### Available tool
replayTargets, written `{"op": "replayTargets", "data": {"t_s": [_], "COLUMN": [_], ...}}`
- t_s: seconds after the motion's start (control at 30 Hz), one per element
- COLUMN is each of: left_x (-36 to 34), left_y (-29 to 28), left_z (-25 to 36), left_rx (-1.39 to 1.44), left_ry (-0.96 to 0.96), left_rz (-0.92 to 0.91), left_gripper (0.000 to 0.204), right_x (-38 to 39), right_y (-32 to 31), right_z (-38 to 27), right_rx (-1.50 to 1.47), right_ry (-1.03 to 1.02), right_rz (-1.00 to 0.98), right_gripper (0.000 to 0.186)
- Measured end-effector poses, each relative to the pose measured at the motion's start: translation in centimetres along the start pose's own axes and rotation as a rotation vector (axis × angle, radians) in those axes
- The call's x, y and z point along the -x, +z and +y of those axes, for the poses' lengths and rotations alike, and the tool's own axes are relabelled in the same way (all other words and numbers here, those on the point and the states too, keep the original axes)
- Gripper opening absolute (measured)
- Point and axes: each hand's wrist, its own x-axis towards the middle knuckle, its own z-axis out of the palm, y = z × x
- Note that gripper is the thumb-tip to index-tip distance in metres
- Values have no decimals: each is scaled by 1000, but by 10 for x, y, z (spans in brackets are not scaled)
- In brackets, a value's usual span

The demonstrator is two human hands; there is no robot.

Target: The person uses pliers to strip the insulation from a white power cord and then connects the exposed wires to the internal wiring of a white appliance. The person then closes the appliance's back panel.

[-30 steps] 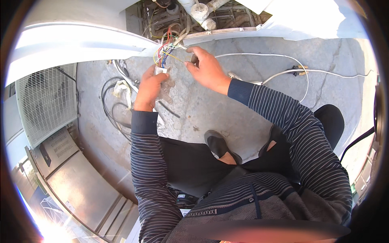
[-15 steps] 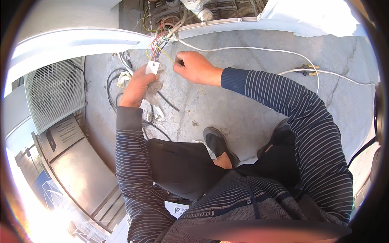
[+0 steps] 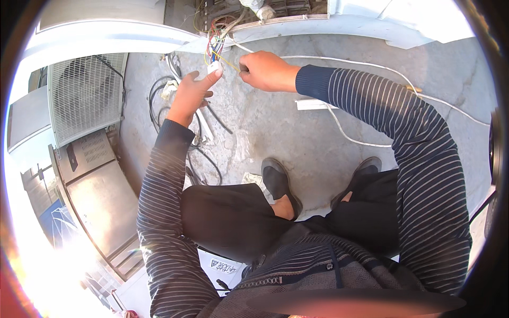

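My left hand (image 3: 191, 95) grips a small white block (image 3: 214, 67) at the end of a bundle of coloured wires (image 3: 216, 46), thumb across it, other fingers partly spread behind. Just to the right, my right hand (image 3: 268, 71) is closed at the yellow wire (image 3: 229, 63) leading out of that bundle; its fingertips are mostly hidden. The bundle hangs from an open white housing (image 3: 371, 26), where dirty pipework (image 3: 262, 11) shows at the top of the picture.
An outdoor unit with a grille (image 3: 87, 100) and a steel cabinet (image 3: 98, 201) stand left. Black cables (image 3: 225, 127) lie on the concrete floor (image 3: 265, 127). A white cable (image 3: 339, 58) runs right, near a white strip (image 3: 310, 105). My feet (image 3: 275, 180) are below.
The view has shifted, putting hands and housing higher in the picture. My right index finger has curled in from the bundle, and my left fingers have shifted around the white block.
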Motion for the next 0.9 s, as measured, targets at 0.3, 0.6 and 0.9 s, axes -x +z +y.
{"op": "replayTargets", "data": {"t_s": [0.3, 0.6, 0.9], "left_x": [-30, -29, -44], "left_y": [15, -5, -5], "left_z": [-46, -52, -60], "left_rx": [375, 587, 697], "left_ry": [117, 49, 30], "left_rz": [-22, -252, -364], "left_gripper": [48, 46, 43], "right_x": [0, 6, 6], "right_y": [-1, -14, -14], "right_z": [-1, 14, 24], "right_rx": [222, 284, 276], "right_ry": [14, 30, 38], "right_rz": [95, 53, -14], "right_gripper": [26, 26, 24]}}
